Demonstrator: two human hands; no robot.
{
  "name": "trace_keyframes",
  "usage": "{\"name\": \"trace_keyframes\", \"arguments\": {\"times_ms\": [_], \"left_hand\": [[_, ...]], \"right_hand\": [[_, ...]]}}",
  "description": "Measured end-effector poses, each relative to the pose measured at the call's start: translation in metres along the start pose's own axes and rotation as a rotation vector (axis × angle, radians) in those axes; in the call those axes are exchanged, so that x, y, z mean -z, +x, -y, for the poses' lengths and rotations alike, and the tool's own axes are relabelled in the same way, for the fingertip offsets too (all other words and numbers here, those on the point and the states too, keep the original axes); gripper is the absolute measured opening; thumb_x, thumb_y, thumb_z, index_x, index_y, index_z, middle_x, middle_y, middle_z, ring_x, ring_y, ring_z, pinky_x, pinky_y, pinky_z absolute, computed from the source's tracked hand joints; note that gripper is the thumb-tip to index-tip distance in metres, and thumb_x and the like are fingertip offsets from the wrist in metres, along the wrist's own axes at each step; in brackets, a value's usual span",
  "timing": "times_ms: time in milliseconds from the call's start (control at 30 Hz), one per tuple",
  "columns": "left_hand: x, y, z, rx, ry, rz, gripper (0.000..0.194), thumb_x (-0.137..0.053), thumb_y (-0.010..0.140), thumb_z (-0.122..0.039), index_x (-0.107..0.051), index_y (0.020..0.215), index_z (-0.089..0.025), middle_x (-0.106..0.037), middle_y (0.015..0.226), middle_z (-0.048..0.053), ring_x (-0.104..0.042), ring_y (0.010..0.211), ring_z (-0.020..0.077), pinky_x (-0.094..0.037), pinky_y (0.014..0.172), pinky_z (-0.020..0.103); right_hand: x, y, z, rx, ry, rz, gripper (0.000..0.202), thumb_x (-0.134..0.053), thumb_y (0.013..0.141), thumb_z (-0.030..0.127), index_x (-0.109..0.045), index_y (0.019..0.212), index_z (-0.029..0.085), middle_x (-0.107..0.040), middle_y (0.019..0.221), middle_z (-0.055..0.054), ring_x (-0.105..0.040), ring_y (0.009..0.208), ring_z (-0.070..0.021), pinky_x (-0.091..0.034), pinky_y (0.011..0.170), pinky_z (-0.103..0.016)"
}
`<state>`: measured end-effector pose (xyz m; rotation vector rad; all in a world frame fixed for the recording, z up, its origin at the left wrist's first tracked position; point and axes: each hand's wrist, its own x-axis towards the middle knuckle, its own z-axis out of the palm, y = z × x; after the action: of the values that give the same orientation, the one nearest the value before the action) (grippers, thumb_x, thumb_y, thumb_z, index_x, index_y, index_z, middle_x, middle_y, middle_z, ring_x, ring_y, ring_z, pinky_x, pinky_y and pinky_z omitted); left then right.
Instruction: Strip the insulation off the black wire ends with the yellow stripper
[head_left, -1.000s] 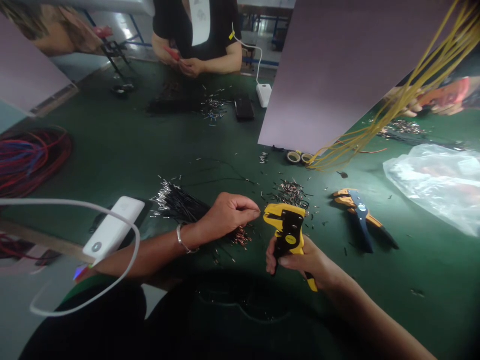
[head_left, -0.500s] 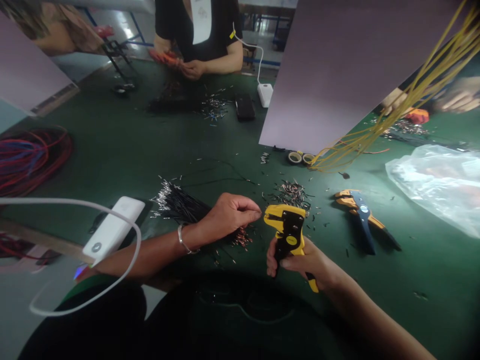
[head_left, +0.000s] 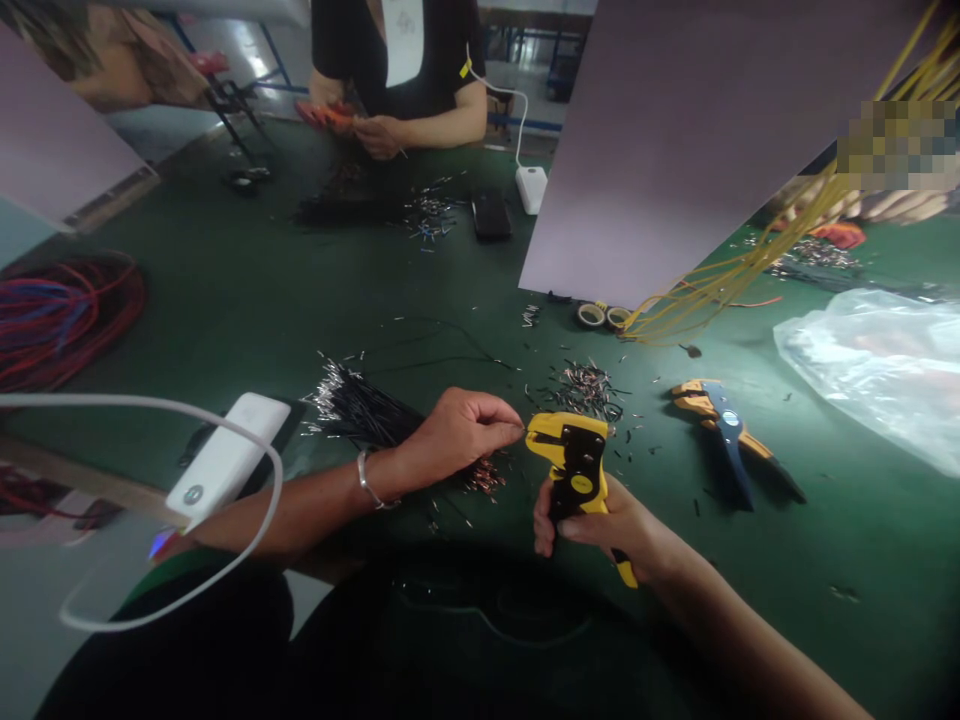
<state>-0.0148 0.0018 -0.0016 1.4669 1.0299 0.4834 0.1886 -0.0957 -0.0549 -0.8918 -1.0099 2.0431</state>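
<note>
My right hand (head_left: 600,530) is wrapped round the handles of a yellow and black wire stripper (head_left: 581,465), its jaws facing left. My left hand (head_left: 469,430) is closed in a pinch right at the mouth of those jaws. Between its fingertips is a thin wire, mostly hidden, with barely an end showing. Beneath and behind my left hand lies a bundle of black wires (head_left: 367,405), silvery at the far ends. Bare copper ends (head_left: 484,475) stick out under the wrist side. Just beyond the stripper is a heap of cut scraps (head_left: 585,388).
A blue and orange wire stripper (head_left: 724,430) lies at right, near a clear plastic bag (head_left: 877,370). Yellow wires (head_left: 750,265) hang beside a pale panel (head_left: 652,150). At left are a white power bank (head_left: 229,455) with a cable and red-blue wire coils (head_left: 67,320). Co-workers sit opposite.
My hands stay almost in place; the stripper's head has shifted very slightly left at my left fingertips. Across the table, a co-worker's hands have moved a little around an orange tool.
</note>
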Motion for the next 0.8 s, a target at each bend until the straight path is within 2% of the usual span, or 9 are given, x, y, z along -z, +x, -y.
{"name": "trace_keyframes", "arguments": {"times_ms": [267, 433, 800], "left_hand": [[0.0, -0.0003, 0.0031, 0.009, -0.031, 0.015, 0.017, -0.066, 0.073, -0.029, -0.071, 0.077, -0.013, -0.062, 0.063, 0.001, -0.048, 0.055, 0.0071, -0.038, 0.05, 0.02], [0.0002, -0.0002, 0.0033, 0.01, -0.032, 0.024, 0.018, -0.067, 0.073, -0.029, -0.072, 0.077, -0.013, -0.064, 0.066, 0.002, -0.052, 0.057, 0.0083, -0.041, 0.052, 0.021], [0.0006, -0.0005, 0.0027, 0.007, -0.038, 0.035, 0.017, -0.068, 0.073, -0.028, -0.071, 0.076, -0.012, -0.064, 0.065, 0.002, -0.051, 0.056, 0.0078, -0.042, 0.052, 0.02]], "right_hand": [[-0.0022, 0.0001, 0.0019, -0.009, -0.001, -0.029, 0.026, -0.074, 0.072, 0.03, -0.064, 0.088, 0.012, -0.066, 0.073, -0.006, -0.063, 0.068, -0.0211, -0.049, 0.07, -0.038], [0.0001, 0.0011, 0.0, -0.01, 0.008, 0.019, 0.027, -0.075, 0.072, 0.03, -0.064, 0.089, 0.013, -0.066, 0.074, -0.006, -0.063, 0.068, -0.0208, -0.05, 0.069, -0.037], [-0.0018, 0.0014, 0.0024, -0.02, 0.025, 0.012, 0.025, -0.074, 0.071, 0.027, -0.064, 0.088, 0.012, -0.066, 0.074, -0.006, -0.063, 0.069, -0.0206, -0.05, 0.071, -0.038]]}}
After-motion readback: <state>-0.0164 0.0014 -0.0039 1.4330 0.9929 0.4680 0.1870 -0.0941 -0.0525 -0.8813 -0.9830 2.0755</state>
